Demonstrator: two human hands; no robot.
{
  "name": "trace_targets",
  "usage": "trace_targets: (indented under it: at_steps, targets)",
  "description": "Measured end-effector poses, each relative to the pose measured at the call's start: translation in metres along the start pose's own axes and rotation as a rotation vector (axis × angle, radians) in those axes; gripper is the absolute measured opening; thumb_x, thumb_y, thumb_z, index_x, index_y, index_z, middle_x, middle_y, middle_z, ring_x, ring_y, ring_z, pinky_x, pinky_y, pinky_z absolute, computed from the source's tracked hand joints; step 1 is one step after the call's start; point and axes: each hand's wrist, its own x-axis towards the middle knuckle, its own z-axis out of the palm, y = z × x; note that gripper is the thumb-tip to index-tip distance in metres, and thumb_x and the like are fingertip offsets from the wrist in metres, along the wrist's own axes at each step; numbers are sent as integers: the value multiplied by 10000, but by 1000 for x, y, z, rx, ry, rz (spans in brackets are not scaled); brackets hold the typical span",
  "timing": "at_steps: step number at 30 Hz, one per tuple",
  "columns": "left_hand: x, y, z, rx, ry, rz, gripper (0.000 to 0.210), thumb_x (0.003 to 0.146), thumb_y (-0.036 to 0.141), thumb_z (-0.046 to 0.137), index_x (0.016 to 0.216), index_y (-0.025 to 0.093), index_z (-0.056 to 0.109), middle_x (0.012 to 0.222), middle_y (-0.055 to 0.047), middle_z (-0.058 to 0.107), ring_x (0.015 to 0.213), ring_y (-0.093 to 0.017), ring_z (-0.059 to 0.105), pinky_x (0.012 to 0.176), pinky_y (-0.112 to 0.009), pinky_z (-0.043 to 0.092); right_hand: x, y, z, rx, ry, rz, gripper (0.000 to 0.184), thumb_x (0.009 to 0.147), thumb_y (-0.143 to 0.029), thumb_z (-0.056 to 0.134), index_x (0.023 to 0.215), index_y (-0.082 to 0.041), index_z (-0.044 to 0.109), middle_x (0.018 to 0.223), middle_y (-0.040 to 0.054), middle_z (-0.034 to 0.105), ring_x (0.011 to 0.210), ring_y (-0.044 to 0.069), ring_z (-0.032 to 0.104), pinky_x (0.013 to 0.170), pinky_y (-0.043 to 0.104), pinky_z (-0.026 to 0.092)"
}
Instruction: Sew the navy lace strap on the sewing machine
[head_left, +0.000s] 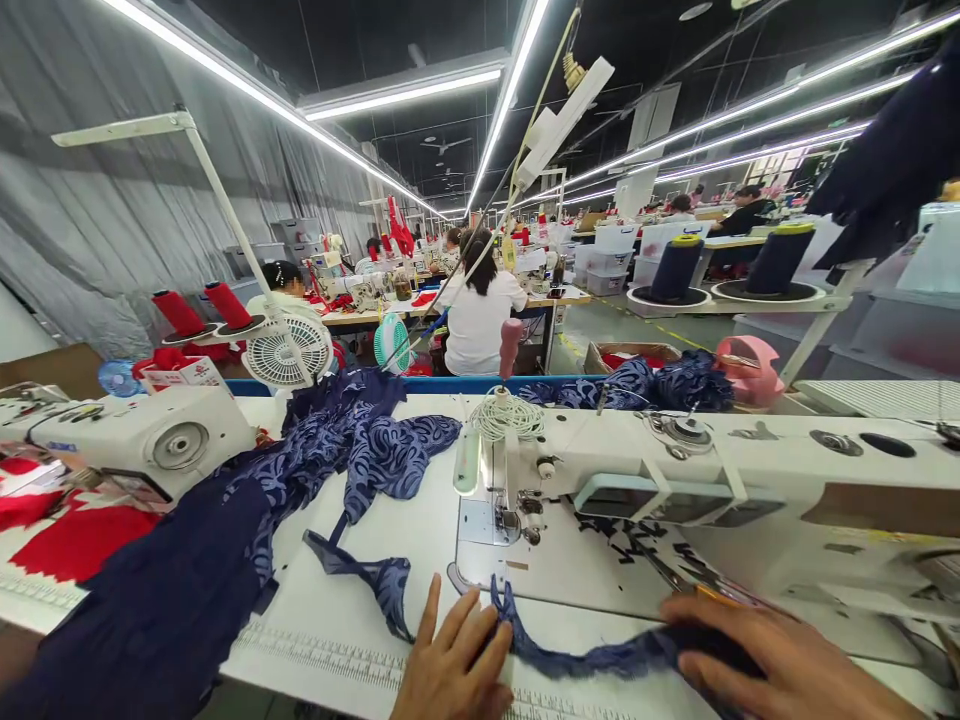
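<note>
The head view looks down over a white tabletop (352, 610) in a long sewing hall.

At the bottom edge, the left hand (454, 665) lies flat with its fingers spread, the fingertips pressing on one end of a narrow strip of navy lace (577, 660). The right hand (757, 660) lies palm down over the other end of the strip, fingers stretched out and close together, pinning it to the tabletop; neither hand is closed around it. The strip runs between the 2 hands, just in front of the sewing machine (675, 480), whose needle and presser foot (510, 520) stand a little behind the left hand and apart from the lace.

To the left, a large heap of navy lace fabric (300, 470) spreads across the tabletop and hangs over its near edge, with a loose tail curling toward the left hand. Further left lies red fabric (75, 540) beside a second white sewing machine (142, 435). A small white fan (289, 350) stands behind the heap, with 2 red thread cones (202, 310) near it. On a stand at the right sit 2 dark thread cones (727, 262). A person in a white top (480, 310) sits at a bench further back, facing away.
</note>
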Motion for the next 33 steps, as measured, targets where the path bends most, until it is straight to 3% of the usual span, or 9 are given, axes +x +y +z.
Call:
trace_targets:
  at_steps: [4,5,7,10,15,18,23,29,33]
  targets:
    - [-9,16,19,37,159,-2,599,1066,489,211,1004,226,746,1005,-36,763,1107,-236,669,1252,-555,130,11,-17,14,-507,500,-305,359,879,-163,507,1172,-259,693,1150,147,692,894,326,669,724,439,486]
    - [-11,20,24,47,181,-24,607,1067,483,203,1003,223,747,996,-48,766,1102,-233,675,1249,-553,162,11,-31,27,-515,529,-445,453,855,-48,449,1191,-261,666,1168,130,679,975,302,651,808,429,476]
    - [-14,25,29,64,197,-58,510,1067,435,281,1009,231,745,981,-54,769,1099,-228,684,1240,-557,205,11,-59,58,-377,384,-674,428,843,-25,453,1164,-242,635,1052,85,676,938,231,635,827,350,470]
    - [-15,25,32,81,202,-59,286,1026,298,457,993,248,737,974,-27,772,1084,-214,697,1228,-567,241,19,-86,94,-222,206,-670,306,884,-85,491,1107,-249,622,942,37,638,833,190,601,765,296,459]
    - [-16,22,33,72,204,-55,184,963,192,568,926,256,737,942,4,777,1036,-212,714,1216,-602,249,40,-77,99,-250,394,-598,445,893,-47,411,1260,-228,585,969,56,631,852,212,588,800,342,429]
    - [-13,21,35,62,219,-71,188,960,190,573,907,255,742,935,7,777,1013,-212,717,1222,-599,239,37,-75,89,-228,408,-616,364,938,-63,403,1221,-202,584,975,64,612,858,198,583,801,328,428]
    - [-7,18,36,60,183,-60,201,975,241,554,936,232,751,978,-18,771,1057,-241,698,1222,-602,218,25,-87,89,-167,285,-634,190,949,-149,497,1048,-237,634,879,21,617,813,178,595,775,291,433]
    - [-5,6,29,65,92,-5,259,1005,352,527,982,224,751,1115,-41,727,1226,-290,598,1204,-662,166,29,-83,108,-165,402,-627,249,971,-176,439,1051,-235,667,842,29,629,771,186,582,761,315,409]
    - [7,-13,12,35,-111,168,508,1033,545,367,1164,199,714,1263,-45,672,1246,-300,568,1209,-678,24,30,-79,116,-181,483,-628,312,1000,-182,385,1107,-213,675,853,46,645,784,200,576,805,355,394]
